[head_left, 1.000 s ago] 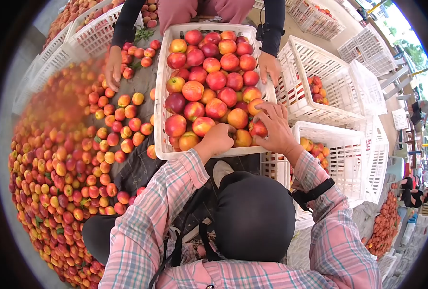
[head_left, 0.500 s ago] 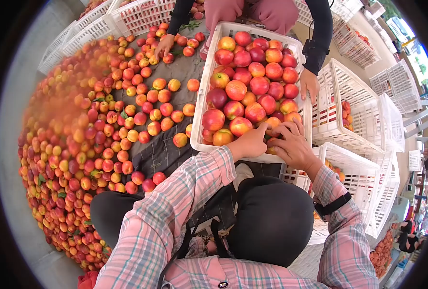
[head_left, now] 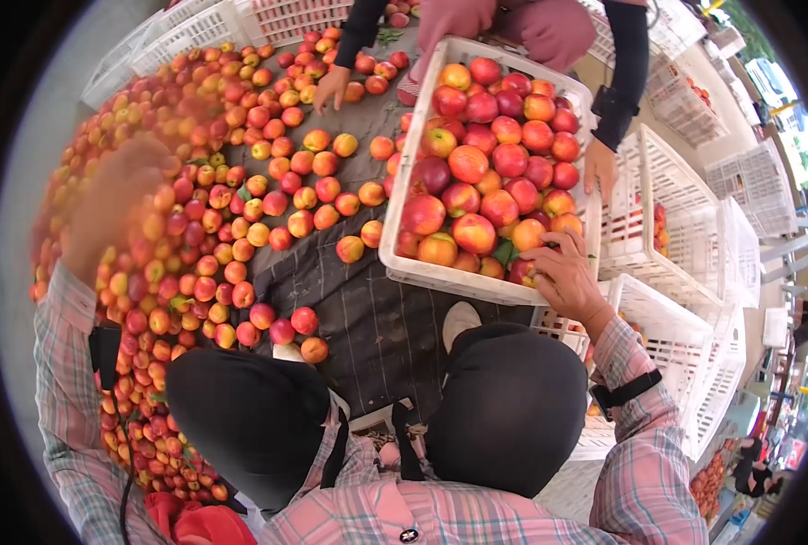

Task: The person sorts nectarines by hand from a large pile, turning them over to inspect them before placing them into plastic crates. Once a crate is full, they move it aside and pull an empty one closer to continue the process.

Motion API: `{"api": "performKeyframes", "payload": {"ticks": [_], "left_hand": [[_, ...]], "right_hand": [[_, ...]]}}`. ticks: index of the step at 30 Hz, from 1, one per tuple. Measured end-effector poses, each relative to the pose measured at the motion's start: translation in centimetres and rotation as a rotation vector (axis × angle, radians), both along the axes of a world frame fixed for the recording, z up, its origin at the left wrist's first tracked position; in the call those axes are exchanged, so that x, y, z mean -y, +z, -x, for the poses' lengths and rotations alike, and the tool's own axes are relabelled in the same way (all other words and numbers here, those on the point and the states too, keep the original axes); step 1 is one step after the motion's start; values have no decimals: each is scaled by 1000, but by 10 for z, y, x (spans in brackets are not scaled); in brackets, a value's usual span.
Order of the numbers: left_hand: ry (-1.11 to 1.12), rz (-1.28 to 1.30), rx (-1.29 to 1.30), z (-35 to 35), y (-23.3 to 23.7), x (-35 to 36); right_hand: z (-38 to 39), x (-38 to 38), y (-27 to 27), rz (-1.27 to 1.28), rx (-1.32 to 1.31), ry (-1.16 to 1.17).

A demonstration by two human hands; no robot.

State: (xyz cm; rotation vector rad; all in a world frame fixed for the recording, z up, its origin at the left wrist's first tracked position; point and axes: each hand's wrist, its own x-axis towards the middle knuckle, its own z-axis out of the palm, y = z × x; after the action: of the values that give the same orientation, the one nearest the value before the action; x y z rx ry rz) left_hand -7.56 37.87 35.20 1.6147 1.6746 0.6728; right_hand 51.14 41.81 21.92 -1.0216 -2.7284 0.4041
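Note:
My right hand (head_left: 567, 275) is at the front right corner of a white plastic crate (head_left: 458, 278) filled with nectarines (head_left: 467, 163). Its bent fingers close over a red nectarine (head_left: 521, 272) there, beside a green leaf (head_left: 505, 252). Far to the left, my left hand (head_left: 122, 209) reaches over a large pile of loose nectarines (head_left: 181, 300). That hand is blurred behind a smear on the lens, so its fingers do not show clearly. Black ground cloth (head_left: 358, 318) lies between the pile and the crate.
Across from me, another person has one hand (head_left: 333, 88) by loose fruit and the other hand (head_left: 601, 170) at the crate's right rim. Stacked white crates (head_left: 667, 209) stand on the right, and more crates (head_left: 195, 41) line the far left. My knees (head_left: 504, 409) are close below the crate.
My left hand has left the crate and swung far left over the pile. My right hand stays at the crate's corner. The other person's left-side hand has drawn off the fruit it touched.

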Motion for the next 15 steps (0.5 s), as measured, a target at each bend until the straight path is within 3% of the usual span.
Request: {"api": "performKeyframes", "payload": {"ticks": [2, 5, 8, 12, 15], "left_hand": [[406, 44, 18, 29, -11, 63], [643, 48, 306, 56, -68, 158], [983, 253, 326, 47, -144, 246], [1166, 437, 528, 1, -199, 320], [1107, 516, 475, -20, -214, 334]], "right_hand": [[3, 1, 0, -15, 14, -5], [12, 3, 1, -17, -64, -12], [25, 0, 9, 45, 32, 3], [37, -23, 19, 56, 289, 237], [45, -30, 19, 37, 458, 360]]}}
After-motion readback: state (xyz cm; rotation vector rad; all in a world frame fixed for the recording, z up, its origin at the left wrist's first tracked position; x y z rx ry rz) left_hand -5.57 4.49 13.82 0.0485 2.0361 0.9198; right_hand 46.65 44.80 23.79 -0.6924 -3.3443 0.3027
